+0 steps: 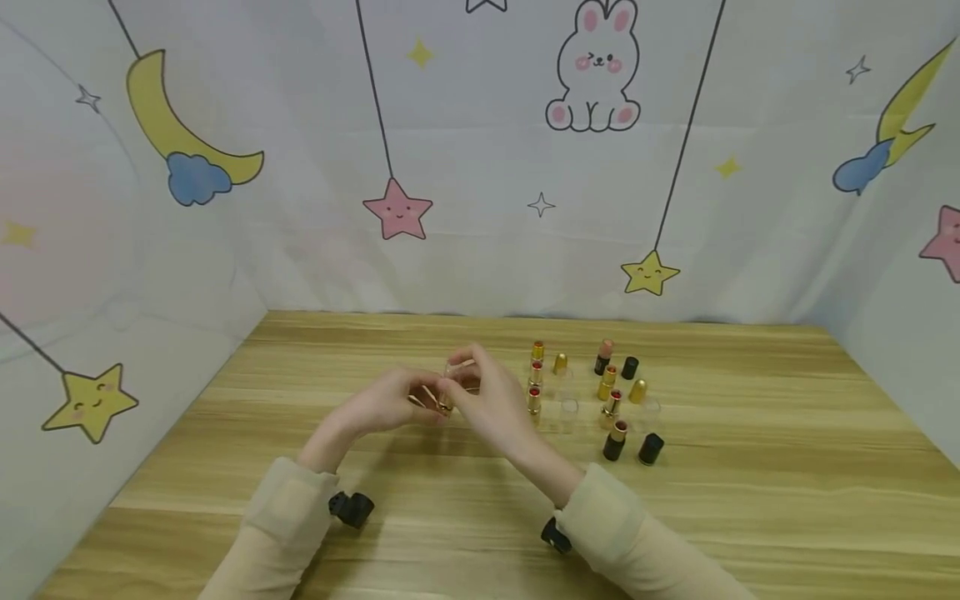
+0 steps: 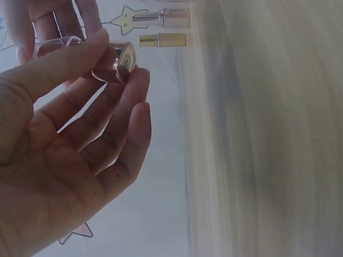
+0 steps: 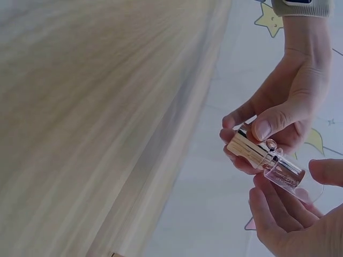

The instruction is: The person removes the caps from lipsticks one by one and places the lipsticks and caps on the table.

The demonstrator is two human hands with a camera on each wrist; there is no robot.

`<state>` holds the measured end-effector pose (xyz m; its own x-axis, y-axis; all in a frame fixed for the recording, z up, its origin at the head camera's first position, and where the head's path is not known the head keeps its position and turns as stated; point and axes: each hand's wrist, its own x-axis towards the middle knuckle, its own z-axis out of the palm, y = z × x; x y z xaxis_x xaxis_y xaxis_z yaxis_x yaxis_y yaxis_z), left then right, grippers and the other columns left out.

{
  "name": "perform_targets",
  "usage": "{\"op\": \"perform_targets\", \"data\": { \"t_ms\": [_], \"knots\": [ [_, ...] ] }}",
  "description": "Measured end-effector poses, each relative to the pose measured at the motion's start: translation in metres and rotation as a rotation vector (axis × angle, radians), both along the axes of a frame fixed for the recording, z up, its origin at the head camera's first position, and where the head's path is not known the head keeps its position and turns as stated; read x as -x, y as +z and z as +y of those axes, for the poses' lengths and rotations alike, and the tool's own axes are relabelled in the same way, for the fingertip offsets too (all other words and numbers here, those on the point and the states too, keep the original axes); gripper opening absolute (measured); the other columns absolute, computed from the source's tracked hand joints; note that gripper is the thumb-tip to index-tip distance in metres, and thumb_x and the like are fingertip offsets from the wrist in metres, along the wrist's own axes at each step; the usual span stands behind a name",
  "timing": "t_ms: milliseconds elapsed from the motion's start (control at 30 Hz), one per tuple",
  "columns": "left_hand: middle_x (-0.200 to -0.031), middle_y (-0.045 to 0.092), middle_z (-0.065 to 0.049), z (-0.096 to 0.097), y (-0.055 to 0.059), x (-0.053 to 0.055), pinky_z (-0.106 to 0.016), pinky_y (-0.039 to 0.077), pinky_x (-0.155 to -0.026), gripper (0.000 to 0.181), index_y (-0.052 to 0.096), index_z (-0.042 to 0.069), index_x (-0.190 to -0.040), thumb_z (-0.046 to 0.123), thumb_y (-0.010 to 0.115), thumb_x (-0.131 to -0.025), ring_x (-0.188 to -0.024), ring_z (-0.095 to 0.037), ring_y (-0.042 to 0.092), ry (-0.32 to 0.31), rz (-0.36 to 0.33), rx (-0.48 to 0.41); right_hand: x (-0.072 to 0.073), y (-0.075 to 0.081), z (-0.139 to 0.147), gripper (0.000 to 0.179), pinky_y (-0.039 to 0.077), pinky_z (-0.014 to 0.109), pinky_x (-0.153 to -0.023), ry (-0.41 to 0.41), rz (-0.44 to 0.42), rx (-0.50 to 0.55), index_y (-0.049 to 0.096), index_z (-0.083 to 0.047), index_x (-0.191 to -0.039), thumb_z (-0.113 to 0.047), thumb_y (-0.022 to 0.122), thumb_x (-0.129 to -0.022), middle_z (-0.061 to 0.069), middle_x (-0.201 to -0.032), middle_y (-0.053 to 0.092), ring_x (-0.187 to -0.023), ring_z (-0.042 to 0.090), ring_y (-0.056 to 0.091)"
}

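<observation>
Above the table, left of the rows of lipsticks, both hands meet at one lipstick. My left hand [image 1: 386,402] pinches its shiny gold base [image 3: 249,150] between thumb and fingers. The thumb and fingers of my right hand [image 1: 491,408] grip a clear cap [image 3: 286,182] at the other end. Inside the clear cap, the upper part of the lipstick shows in the right wrist view. In the left wrist view, the round gold bottom [image 2: 126,61] of the base faces the camera beside the left fingertips.
Several uncapped lipsticks stand in two rows to the right, among them a red one [image 1: 534,400], a peach one [image 1: 603,358] and a black-cased one [image 1: 616,442]. Beside them are a gold cap [image 1: 638,391], a black cap [image 1: 651,449] and a clear cap [image 1: 570,407]. A printed curtain [image 1: 480,275] closes the back.
</observation>
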<state>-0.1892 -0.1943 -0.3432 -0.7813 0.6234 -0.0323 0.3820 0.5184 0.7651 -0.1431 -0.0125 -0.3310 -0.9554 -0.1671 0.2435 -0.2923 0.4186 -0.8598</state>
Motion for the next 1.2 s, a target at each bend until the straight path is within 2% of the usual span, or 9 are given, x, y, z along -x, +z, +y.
{"op": "perform_targets", "data": {
  "t_ms": [267, 467, 667, 900, 1200],
  "knots": [
    [-0.093, 0.069, -0.007, 0.014, 0.0, -0.005, -0.026, 0.053, -0.076, 0.023, 0.067, 0.007, -0.105, 0.01, 0.073, -0.083, -0.085, -0.012, 0.063, -0.06, 0.045, -0.018, -0.008, -0.004, 0.016, 0.022, 0.055, 0.033, -0.082, -0.022, 0.021, 0.076, 0.061, -0.012, -0.108, -0.02, 0.069, -0.089, 0.005, -0.099, 0.065, -0.093, 0.019, 0.064],
    [-0.09, 0.068, -0.007, 0.024, -0.004, -0.008, -0.024, 0.053, -0.074, 0.021, 0.068, 0.005, -0.102, 0.008, 0.074, -0.081, -0.081, -0.01, 0.062, -0.098, 0.069, -0.036, -0.012, -0.009, 0.029, 0.028, 0.055, 0.037, -0.084, -0.017, 0.016, 0.14, 0.061, -0.01, -0.114, -0.015, 0.07, -0.087, 0.008, -0.1, 0.064, -0.094, 0.02, 0.063],
    [-0.089, 0.068, -0.005, 0.033, -0.008, -0.011, -0.024, 0.053, -0.075, 0.02, 0.067, 0.007, -0.099, 0.012, 0.075, -0.082, -0.08, -0.009, 0.062, -0.123, 0.048, -0.038, -0.016, -0.011, 0.042, 0.026, 0.056, 0.035, -0.082, -0.035, 0.037, 0.142, 0.063, -0.009, -0.111, -0.011, 0.071, -0.086, 0.008, -0.098, 0.066, -0.094, 0.019, 0.064],
    [-0.084, 0.066, -0.004, 0.036, -0.014, -0.009, -0.024, 0.053, -0.07, 0.015, 0.068, 0.008, -0.093, 0.014, 0.076, -0.081, -0.075, -0.008, 0.061, -0.165, 0.06, -0.015, -0.021, -0.01, 0.054, 0.024, 0.057, 0.034, -0.082, -0.043, 0.018, 0.153, 0.064, -0.012, -0.106, -0.011, 0.073, -0.084, 0.006, -0.099, 0.065, -0.095, 0.017, 0.065],
    [-0.083, 0.066, -0.002, 0.039, -0.022, -0.007, -0.021, 0.051, -0.069, 0.014, 0.068, 0.008, -0.091, 0.011, 0.076, -0.08, -0.073, -0.006, 0.06, -0.152, 0.025, 0.026, -0.022, -0.009, 0.065, 0.024, 0.056, 0.033, -0.084, -0.055, 0.0, 0.161, 0.064, -0.011, -0.108, -0.009, 0.072, -0.085, 0.007, -0.098, 0.066, -0.093, 0.016, 0.064]
  ]
}}
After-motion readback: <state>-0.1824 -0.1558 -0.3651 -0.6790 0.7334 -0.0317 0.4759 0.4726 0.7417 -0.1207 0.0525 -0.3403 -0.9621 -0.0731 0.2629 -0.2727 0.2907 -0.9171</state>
